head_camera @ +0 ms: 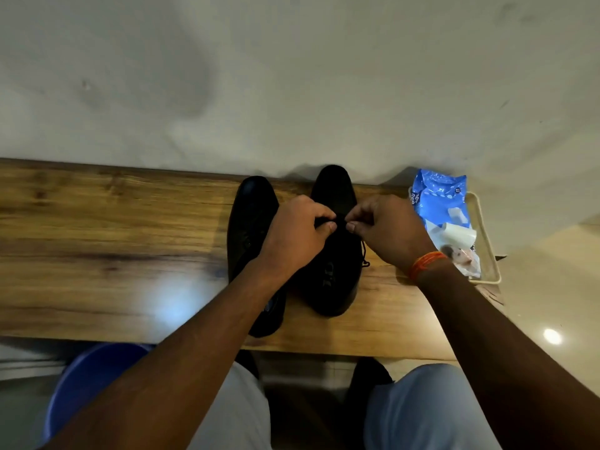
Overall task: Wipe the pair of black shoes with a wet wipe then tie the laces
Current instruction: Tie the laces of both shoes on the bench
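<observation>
Two black shoes stand side by side on a wooden table point(97, 222), toes pointing away toward a pale wall. The right shoe point(334, 196) is the one being worked on. Both hands meet over its lace area. The left hand point(295, 235) & right hand point(389, 232) each pinch a black lace point(364, 251) between thumb and curled fingers, tips nearly touching at the centre, prob. so the two ends can be crossed or pulled into a knot. One loose lace end trails down the shoe's right side onto the table. The knot itself is hidden under the fingers, so can't tell how far it is formed.

The left shoe point(251, 203) sits just beside, touching or nearly so, partly under the left forearm; its laces are too dark to read.

Shoes are close to the table's near edge, likely for easy reach while seated. To the right, a blue wet-wipe pack point(441, 203) lies in a cream tray point(487, 241), near but apart from the shoes, suggesting wiping is done w/ and lacing is the step in hand. An orange thread band point(425, 263) circles the right wrist. A blue stool point(91, 378) shows below left.
</observation>
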`<action>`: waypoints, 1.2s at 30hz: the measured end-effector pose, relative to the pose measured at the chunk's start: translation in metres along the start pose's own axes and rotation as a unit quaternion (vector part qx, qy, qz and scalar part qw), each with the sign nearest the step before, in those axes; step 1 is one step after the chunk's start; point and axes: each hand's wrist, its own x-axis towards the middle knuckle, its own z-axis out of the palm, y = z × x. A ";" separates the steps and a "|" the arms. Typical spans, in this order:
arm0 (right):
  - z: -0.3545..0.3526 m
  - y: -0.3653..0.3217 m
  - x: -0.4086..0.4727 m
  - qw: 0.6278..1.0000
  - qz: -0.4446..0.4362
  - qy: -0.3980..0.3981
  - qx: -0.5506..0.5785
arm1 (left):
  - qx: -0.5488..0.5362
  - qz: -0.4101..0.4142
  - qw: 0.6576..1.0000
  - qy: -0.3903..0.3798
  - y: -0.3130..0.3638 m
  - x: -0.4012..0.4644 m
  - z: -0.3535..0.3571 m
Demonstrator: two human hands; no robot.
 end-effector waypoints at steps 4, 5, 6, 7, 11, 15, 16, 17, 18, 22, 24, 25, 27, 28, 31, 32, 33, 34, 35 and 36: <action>0.003 0.006 -0.001 0.998 -0.006 0.026 0.054 | -0.024 -0.021 0.999 -0.022 0.002 0.004 0.002; 0.004 0.007 0.000 0.997 -0.011 0.031 0.063 | -0.020 -0.029 0.998 -0.043 0.002 0.006 0.004; 0.004 0.007 0.000 0.997 -0.017 0.033 0.069 | -0.015 -0.037 0.997 -0.067 0.003 0.008 0.006; 0.003 0.007 0.001 0.997 -0.023 0.031 0.072 | -0.015 -0.044 0.995 -0.087 0.003 0.010 0.008; -0.001 0.006 0.003 0.996 -0.078 -0.036 0.035 | -0.142 -0.095 0.977 -0.125 0.000 0.010 0.009; -0.001 0.008 0.005 0.996 -0.079 -0.035 0.018 | -0.080 -0.039 0.984 -0.154 -0.006 0.009 0.004; -0.001 0.009 0.005 0.997 -0.074 -0.028 0.021 | -0.070 -0.033 0.986 -0.149 -0.006 0.010 0.004; 0.000 0.011 0.006 0.997 -0.072 -0.021 0.028 | -0.083 -0.032 0.987 -0.135 -0.006 0.011 0.004; 0.000 0.011 0.006 0.997 -0.072 -0.014 0.037 | -0.122 -0.036 0.985 -0.118 -0.004 0.011 0.004; -0.001 0.014 0.004 0.994 -0.085 -0.028 0.064 | -0.391 -0.172 0.903 -0.043 0.001 0.011 0.007; 0.001 0.014 0.003 0.993 -0.103 -0.042 0.037 | -0.472 -0.233 0.850 0.008 -0.004 0.012 0.010; 0.002 0.014 0.003 0.993 -0.111 -0.040 0.023 | -0.511 -0.248 0.823 0.028 -0.006 0.013 0.013; 0.003 0.014 0.003 0.992 -0.119 -0.033 0.026 | -0.558 -0.260 0.787 0.043 -0.008 0.013 0.015; 0.004 0.014 0.003 0.992 -0.120 -0.035 0.034 | -0.565 -0.263 0.781 0.045 -0.007 0.012 0.015; 0.005 0.014 0.004 0.991 -0.120 -0.048 0.027 | -0.585 -0.257 0.767 0.047 -0.006 0.012 0.014; 0.005 0.014 0.005 0.991 -0.119 -0.049 0.020 | -0.598 -0.255 0.759 0.047 -0.006 0.012 0.013; 0.005 0.014 0.006 0.992 -0.117 -0.048 0.019 | -0.606 -0.255 0.752 0.049 -0.006 0.013 0.013; 0.005 0.014 0.007 0.992 -0.116 -0.050 0.022 | -0.611 -0.256 0.747 0.052 -0.006 0.014 0.013; 0.005 0.014 0.009 0.991 -0.117 -0.057 0.021 | -0.613 -0.257 0.745 0.057 -0.006 0.014 0.014; 0.004 0.014 0.009 0.991 -0.118 -0.067 0.014 | -0.613 -0.257 0.745 0.059 -0.005 0.014 0.015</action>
